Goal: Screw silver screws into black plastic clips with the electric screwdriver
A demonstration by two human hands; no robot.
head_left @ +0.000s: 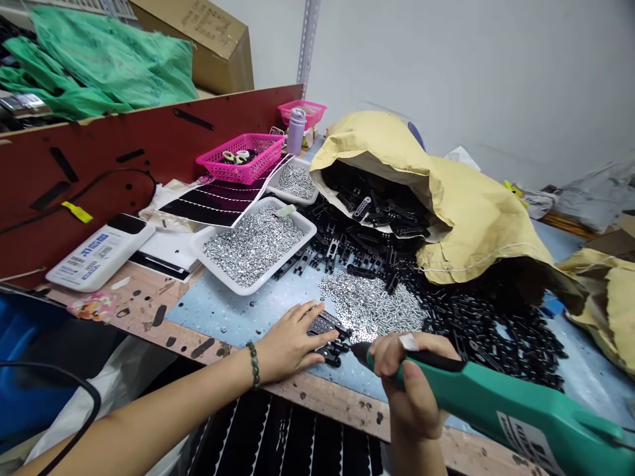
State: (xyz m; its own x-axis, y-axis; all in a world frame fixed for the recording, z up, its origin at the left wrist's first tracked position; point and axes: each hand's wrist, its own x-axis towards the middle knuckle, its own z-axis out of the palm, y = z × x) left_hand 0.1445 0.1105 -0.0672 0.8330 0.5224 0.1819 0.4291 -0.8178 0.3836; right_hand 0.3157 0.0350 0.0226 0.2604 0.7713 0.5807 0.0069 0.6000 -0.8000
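- Left hand (292,340): lying flat and open, fingers pinning a black plastic part (325,327) to the mat, not wrapped around it. There's a green beaded bracelet (254,363) on the wrist.
- Right hand (411,377): clamped around the grip of a green electric screwdriver (496,400), with a white bandage (408,342) on one finger.
- The black plastic part sits lower center, its long axis running roughly left to right with a slight drop to the right. The driver's long axis comes in from the lower right, with its dark nose pointing up-left, right at the part's right end.
- Loose silver screws (370,307) fan out just above the hands, and a big spill of black plastic parts (486,337) runs off to the right, out of a torn kraft paper bag (476,218).
- Blue work mat (238,311) shows between the left hand and a white tray of silver nuts (253,248).
- The mat's near edge meets a scarred wooden bench strip (337,413) just below the hands, so not much room on that side.
- Upper left: a pink plastic basket (243,157) and a dark red board (89,178) along the bench's far edge.
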